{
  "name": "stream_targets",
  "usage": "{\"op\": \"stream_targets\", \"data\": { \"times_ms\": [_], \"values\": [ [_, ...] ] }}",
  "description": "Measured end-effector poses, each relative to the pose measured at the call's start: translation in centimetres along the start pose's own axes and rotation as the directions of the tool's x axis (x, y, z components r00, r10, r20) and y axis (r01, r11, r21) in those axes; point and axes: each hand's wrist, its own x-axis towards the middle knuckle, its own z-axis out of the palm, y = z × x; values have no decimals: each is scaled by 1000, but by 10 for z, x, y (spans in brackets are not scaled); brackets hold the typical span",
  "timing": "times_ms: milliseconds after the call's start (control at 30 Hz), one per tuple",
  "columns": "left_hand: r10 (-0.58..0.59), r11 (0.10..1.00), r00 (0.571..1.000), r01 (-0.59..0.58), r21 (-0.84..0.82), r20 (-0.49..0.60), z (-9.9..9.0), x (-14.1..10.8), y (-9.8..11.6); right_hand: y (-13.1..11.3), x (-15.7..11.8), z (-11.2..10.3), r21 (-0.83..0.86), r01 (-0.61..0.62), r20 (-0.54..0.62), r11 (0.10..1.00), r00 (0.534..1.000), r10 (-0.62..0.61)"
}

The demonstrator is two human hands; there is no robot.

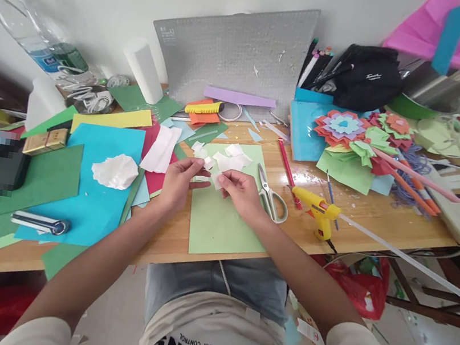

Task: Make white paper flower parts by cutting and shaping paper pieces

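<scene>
My left hand [180,182] is over the top of a light green sheet [221,229]. Its thumb and forefinger close at a small white paper piece [209,162], while the other fingers stretch toward the right. Close beside it, my right hand [242,193] pinches another small, thin white paper piece [216,180] between thumb and fingers. Just beyond both hands lie several torn white paper scraps [234,159]. A pair of scissors [269,196] with pale handles rests by the sheet's right edge. Left of my left hand is a folded white tissue [161,149].
A crumpled white tissue [115,171] and a stapler [41,222] lie on blue paper [109,143]. On the right are a yellow glue gun [315,206], a red pen [288,170] and layered paper flowers [344,127]. A grey cutting mat [234,52] leans against the wall.
</scene>
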Motion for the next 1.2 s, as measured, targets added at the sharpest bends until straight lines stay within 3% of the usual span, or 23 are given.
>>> {"op": "stream_targets", "data": {
  "times_ms": [100, 300, 500, 667, 833, 900, 1000, 1100, 1200],
  "values": [
    [-3, 1000, 1000, 3, -10, 4, 1, -1, 2, 1, 1, 1, 1, -5, -39, 1000, 999, 5],
    [-11, 1000, 989, 8, 20, 150, 6, -6, -4, 4, 4, -1, -18, 10, -84, 1000, 996, -12],
    [8, 996, 988, -23, 90, 157, 6, -9, -3, 6, 4, -3, -114, 22, -100, 993, 994, -34],
    [100, 978, 984, -124, 167, 148, 6, -11, -6, 4, 1, -1, -106, 21, -85, 994, 996, -30],
    [205, 955, 976, -217, 205, 75, -2, 11, 6, 4, 2, 0, -31, -39, -152, 999, 988, 33],
    [317, 895, 948, -305, 325, 15, -8, 30, 16, 5, 2, 0, -40, -57, -183, 998, 982, 49],
    [446, 675, 894, -362, 643, 36, -17, 60, 25, 5, 4, 0, -56, -66, -173, 996, 983, 56],
    [424, 516, 900, -329, 791, 98, -23, 83, 21, 4, 5, 1, 19, -106, -150, 994, 983, 107],
    [475, 367, 857, -400, 840, 201, -28, 95, 10, 5, 5, 2, 0, -107, -146, 994, 984, 106]
  ]
}}
